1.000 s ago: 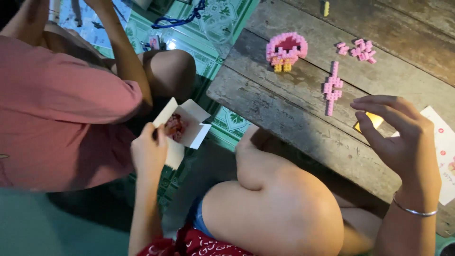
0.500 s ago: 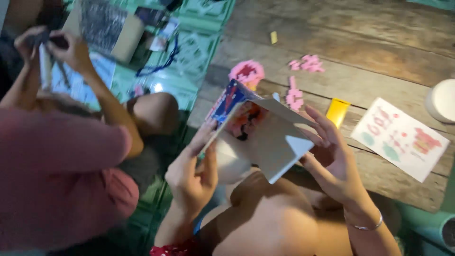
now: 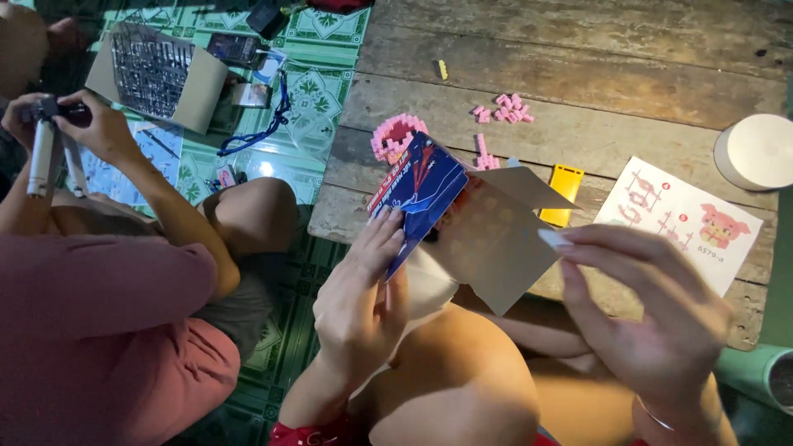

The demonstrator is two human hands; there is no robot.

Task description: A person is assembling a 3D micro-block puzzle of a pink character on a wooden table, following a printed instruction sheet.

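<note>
Left hand (image 3: 357,301): fingers grasping opened cardboard box (image 3: 462,219)
Right hand (image 3: 652,310): fingers pinching box flap
Worktop (image 3: 578,66): pink brick figure (image 3: 395,136), instruction sheet (image 3: 681,219)

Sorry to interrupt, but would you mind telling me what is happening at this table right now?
A person holds an opened cardboard box in both hands: the left hand grips its printed blue side, the right hand is at a grey flap. On the wooden table lie a pink brick figure, loose pink bricks, a yellow tool and an instruction sheet. Beside them, another person in a red shirt handles something separately.
</note>
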